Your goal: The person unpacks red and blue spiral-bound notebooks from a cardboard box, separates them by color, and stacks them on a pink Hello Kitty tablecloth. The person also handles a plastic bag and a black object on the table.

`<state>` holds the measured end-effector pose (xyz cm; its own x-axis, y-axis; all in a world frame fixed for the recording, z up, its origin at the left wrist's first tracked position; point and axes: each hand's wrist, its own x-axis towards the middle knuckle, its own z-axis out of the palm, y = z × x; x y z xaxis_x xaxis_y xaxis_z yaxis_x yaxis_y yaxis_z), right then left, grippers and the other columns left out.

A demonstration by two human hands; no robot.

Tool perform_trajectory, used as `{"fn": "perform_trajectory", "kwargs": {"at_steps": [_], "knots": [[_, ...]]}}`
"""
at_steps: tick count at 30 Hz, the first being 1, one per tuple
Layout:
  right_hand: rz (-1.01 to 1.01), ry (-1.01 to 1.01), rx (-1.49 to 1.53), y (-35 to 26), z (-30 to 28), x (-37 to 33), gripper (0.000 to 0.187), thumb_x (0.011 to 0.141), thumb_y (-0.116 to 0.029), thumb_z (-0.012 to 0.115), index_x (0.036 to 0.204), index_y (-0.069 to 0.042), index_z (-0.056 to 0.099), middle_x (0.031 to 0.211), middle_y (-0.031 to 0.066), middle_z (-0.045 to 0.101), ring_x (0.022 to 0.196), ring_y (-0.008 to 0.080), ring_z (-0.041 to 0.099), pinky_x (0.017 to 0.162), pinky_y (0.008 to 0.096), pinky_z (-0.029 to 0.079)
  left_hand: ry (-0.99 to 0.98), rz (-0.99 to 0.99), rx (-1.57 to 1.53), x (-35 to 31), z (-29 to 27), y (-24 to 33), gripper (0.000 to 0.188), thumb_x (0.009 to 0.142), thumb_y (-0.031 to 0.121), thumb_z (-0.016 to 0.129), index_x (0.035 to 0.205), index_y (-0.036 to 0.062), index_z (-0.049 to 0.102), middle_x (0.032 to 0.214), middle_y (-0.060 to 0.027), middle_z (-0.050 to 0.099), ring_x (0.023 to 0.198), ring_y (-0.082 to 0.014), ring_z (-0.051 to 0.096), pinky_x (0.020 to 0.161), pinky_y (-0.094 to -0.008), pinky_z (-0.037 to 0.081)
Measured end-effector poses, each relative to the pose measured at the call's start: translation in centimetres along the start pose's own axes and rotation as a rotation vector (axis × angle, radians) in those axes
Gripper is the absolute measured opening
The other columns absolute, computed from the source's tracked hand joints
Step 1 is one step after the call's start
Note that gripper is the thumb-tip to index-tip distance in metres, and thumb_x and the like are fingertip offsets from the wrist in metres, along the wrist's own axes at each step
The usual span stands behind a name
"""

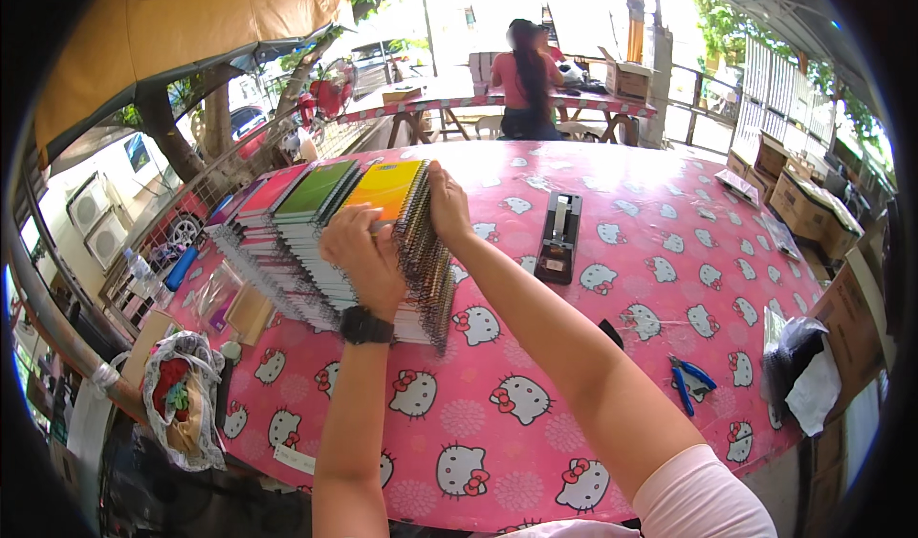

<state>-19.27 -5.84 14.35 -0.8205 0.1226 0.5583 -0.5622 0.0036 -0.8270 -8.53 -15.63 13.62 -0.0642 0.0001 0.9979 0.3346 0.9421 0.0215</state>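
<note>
Stacks of spiral notebooks stand side by side on the left half of the table. The rightmost stack has a yellow notebook (pixel 387 183) on top, beside stacks topped by a green notebook (pixel 317 189) and a red notebook (pixel 273 194). My left hand (pixel 366 253), with a black watch at its wrist, has its fingers bent over the near top edge of the yellow-topped stack. Lying flat against that stack's coil-bound right side is my right hand (pixel 447 205), its fingers stretched toward the far corner. The left fingertips are partly hidden.
A black stapler (pixel 558 238) lies right of the stacks on the pink patterned tablecloth (pixel 521 442). Blue-handled pliers (pixel 690 383) rest nearer the right edge. A plastic bag (pixel 182 399) hangs at the left edge. Cardboard boxes (pixel 808 203) stand at right; a person (pixel 524 79) is by a far table.
</note>
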Motion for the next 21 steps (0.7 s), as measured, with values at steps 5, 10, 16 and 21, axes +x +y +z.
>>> {"fn": "perform_trajectory", "kwargs": {"at_steps": [5,10,16,21], "knots": [[-0.123,-0.169,-0.112,0.9,-6.7,-2.9,0.038,0.091,-0.035,0.048,0.102,0.001,0.057,0.102,0.0230,0.057,0.101,0.0331,0.051,0.085,0.0399,0.040,0.169,-0.101,-0.170,-0.6,-2.9,2.2,0.032,0.096,0.024,0.038,0.112,-0.0025,0.046,0.115,-0.0152,0.046,0.112,-0.0284,0.041,0.098,-0.0433,0.028],[-0.005,-0.420,-0.308,0.7,-19.3,-9.5,0.026,0.086,-0.025,0.059,0.095,-0.001,0.061,0.086,0.0131,0.063,0.081,0.0221,0.059,0.073,0.0343,0.046,-0.213,0.075,-0.423,-4.8,-5.8,11.0,0.021,0.089,0.020,0.051,0.104,0.0058,0.052,0.117,-0.0141,0.046,0.111,-0.0279,0.041,0.093,-0.0448,0.032],[0.183,-0.080,-0.313,-3.1,-38.1,-16.8,0.019,0.084,-0.018,0.061,0.093,-0.001,0.063,0.081,0.0029,0.063,0.074,0.0083,0.056,0.067,0.0242,0.045,-0.943,0.153,-0.849,-12.8,-2.5,19.1,0.029,0.079,0.020,0.063,0.106,0.0115,0.055,0.123,-0.0111,0.044,0.118,-0.0318,0.037,0.096,-0.0448,0.031],[0.237,0.438,-0.810,-6.7,-49.8,-26.4,0.018,0.082,-0.017,0.062,0.088,-0.001,0.064,0.077,0.0052,0.064,0.071,0.0102,0.059,0.065,0.0255,0.047,-1.143,0.102,-0.927,-15.6,-1.6,20.3,0.036,0.076,0.021,0.067,0.108,0.0103,0.055,0.125,-0.0122,0.044,0.118,-0.0336,0.037,0.099,-0.0443,0.030]]}}
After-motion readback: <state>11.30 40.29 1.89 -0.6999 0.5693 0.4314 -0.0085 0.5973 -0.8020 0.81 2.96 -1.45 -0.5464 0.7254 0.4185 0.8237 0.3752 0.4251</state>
